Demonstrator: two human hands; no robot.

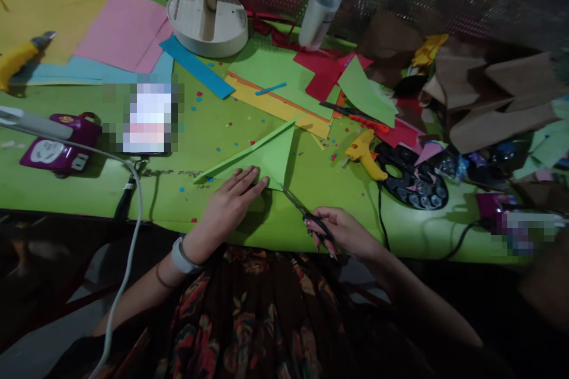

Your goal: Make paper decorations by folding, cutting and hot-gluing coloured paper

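Note:
A folded piece of light green paper (pixel 271 157), roughly triangular with a narrow raised strip along its far edge, lies on the green table. My left hand (pixel 233 204) is flat on its near side, fingers stretched out and pressing it down. In my right hand (pixel 331 228) is a pair of scissors (pixel 296 201) with dark handles, my fingers through the loops. The blade tips meet the paper's near edge, just right of my left fingertips. Part of the paper is hidden under my left hand.
A yellow glue gun (pixel 367 154) and black palette (pixel 413 180) lie right, near orange-handled scissors (pixel 362 117). Paper scraps (pixel 275 106) spread behind. To the left are a phone (pixel 149 118), a purple box (pixel 62 145), a white cable (pixel 138 189) and a yellow cutter (pixel 22 59). A lamp base (pixel 186 29) stands at the back.

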